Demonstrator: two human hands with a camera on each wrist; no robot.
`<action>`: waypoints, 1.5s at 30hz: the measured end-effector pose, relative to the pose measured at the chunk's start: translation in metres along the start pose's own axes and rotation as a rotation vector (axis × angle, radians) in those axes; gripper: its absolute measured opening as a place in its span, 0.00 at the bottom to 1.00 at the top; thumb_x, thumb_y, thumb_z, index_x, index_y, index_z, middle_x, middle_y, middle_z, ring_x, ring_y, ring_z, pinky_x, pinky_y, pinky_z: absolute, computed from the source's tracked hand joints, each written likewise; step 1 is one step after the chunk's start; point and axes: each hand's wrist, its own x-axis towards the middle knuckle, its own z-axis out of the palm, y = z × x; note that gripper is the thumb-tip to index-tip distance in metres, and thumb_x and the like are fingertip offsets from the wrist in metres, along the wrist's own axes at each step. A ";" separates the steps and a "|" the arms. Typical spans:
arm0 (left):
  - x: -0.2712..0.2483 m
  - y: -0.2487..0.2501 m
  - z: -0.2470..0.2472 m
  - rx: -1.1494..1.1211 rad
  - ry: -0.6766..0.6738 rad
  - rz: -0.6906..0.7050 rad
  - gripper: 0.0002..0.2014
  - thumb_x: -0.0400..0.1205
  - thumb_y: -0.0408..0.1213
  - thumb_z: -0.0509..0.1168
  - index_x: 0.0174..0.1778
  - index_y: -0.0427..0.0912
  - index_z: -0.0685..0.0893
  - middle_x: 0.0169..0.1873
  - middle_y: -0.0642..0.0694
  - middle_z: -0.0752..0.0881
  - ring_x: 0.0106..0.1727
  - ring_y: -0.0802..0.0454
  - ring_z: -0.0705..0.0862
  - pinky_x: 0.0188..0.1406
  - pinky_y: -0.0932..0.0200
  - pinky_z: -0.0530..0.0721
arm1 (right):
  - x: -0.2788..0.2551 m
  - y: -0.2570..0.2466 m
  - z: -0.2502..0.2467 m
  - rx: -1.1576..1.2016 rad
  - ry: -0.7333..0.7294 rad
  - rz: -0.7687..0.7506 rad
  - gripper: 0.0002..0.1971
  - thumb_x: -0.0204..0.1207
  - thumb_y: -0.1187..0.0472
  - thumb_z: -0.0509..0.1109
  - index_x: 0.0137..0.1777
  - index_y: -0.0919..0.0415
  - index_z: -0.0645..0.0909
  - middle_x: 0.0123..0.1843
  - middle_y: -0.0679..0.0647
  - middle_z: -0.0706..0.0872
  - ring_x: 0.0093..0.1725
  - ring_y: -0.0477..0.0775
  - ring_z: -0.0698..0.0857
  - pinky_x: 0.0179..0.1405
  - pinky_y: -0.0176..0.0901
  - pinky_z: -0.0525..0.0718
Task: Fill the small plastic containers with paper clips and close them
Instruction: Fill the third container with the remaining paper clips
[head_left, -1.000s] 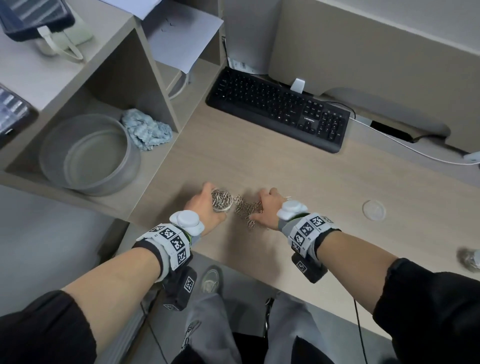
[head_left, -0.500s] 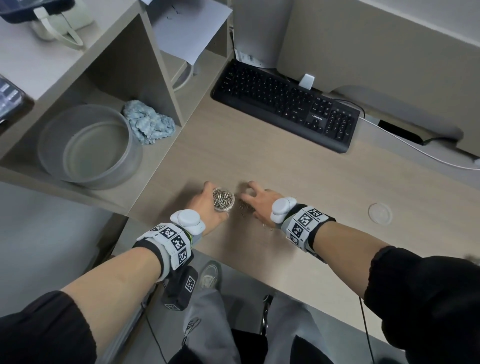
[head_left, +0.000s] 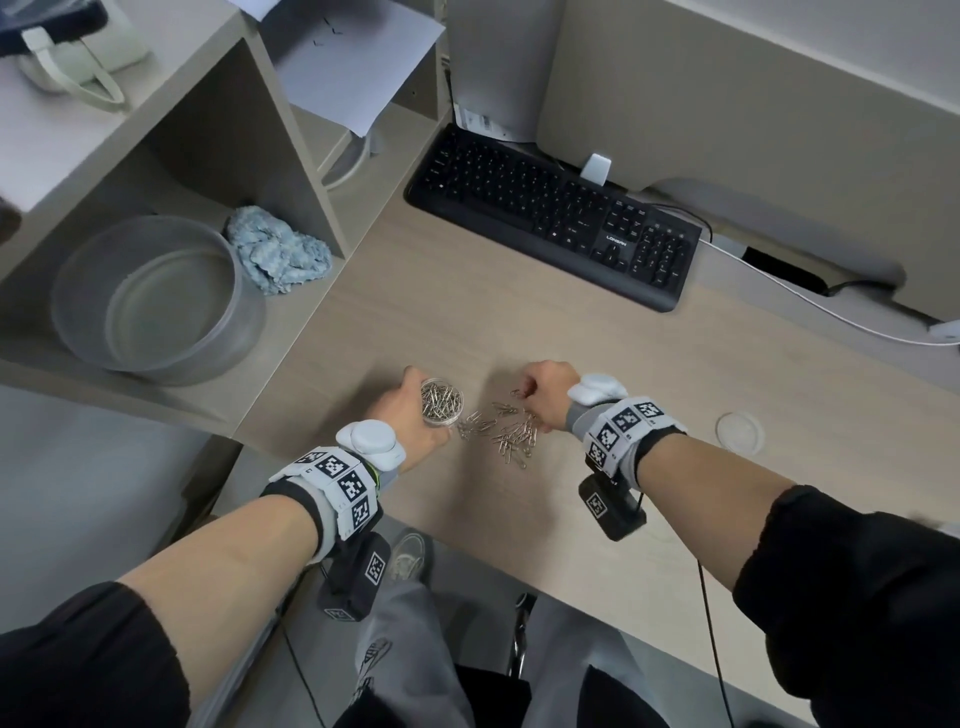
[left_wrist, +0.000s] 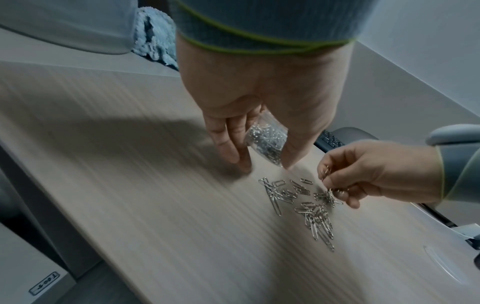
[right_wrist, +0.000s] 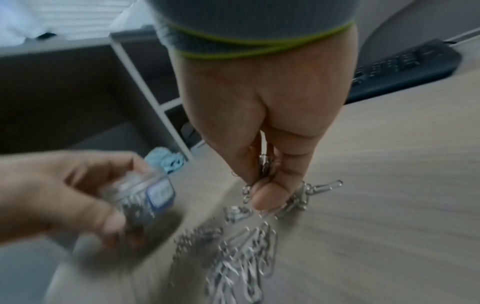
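Note:
A small clear round container (head_left: 441, 402) (left_wrist: 266, 142) (right_wrist: 145, 197), nearly full of silver paper clips, has no lid on it. My left hand (head_left: 410, 415) (left_wrist: 259, 162) grips it just above the desk, near the front edge. To its right, loose paper clips (head_left: 511, 431) (left_wrist: 311, 207) (right_wrist: 233, 257) lie scattered on the desk. My right hand (head_left: 540, 397) (left_wrist: 335, 185) (right_wrist: 262, 185) hovers over them and pinches a few clips between thumb and fingers. The clear round lid (head_left: 740, 433) lies flat on the desk, well right of my right wrist.
A black keyboard (head_left: 556, 218) lies at the back of the desk (head_left: 519, 322). Shelving on the left holds a large clear tub (head_left: 156, 301) and a crumpled blue cloth (head_left: 278, 249). A white cable (head_left: 831, 312) runs along the back right.
My right hand has come up off the pile with a few clips pinched in it, and the loose clips show again. The left hand keeps holding the container in place.

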 end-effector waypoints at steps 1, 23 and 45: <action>0.000 0.003 0.002 0.012 -0.006 0.007 0.31 0.72 0.43 0.75 0.67 0.45 0.69 0.50 0.43 0.86 0.48 0.37 0.85 0.46 0.49 0.84 | -0.002 0.002 -0.003 0.152 0.010 0.044 0.16 0.75 0.76 0.65 0.35 0.53 0.75 0.39 0.55 0.85 0.35 0.59 0.89 0.24 0.44 0.85; 0.000 0.077 0.023 0.016 0.025 0.187 0.27 0.74 0.50 0.73 0.65 0.49 0.73 0.50 0.50 0.84 0.49 0.42 0.84 0.41 0.55 0.78 | -0.066 -0.025 -0.064 0.318 0.049 -0.171 0.11 0.78 0.71 0.62 0.50 0.61 0.86 0.37 0.61 0.90 0.35 0.57 0.90 0.41 0.44 0.88; 0.000 0.002 -0.004 0.025 0.032 0.070 0.30 0.71 0.44 0.77 0.66 0.46 0.73 0.58 0.45 0.85 0.56 0.38 0.84 0.54 0.49 0.83 | 0.005 0.046 -0.005 -0.177 0.037 0.092 0.14 0.73 0.62 0.66 0.58 0.52 0.77 0.57 0.55 0.80 0.49 0.63 0.84 0.52 0.57 0.86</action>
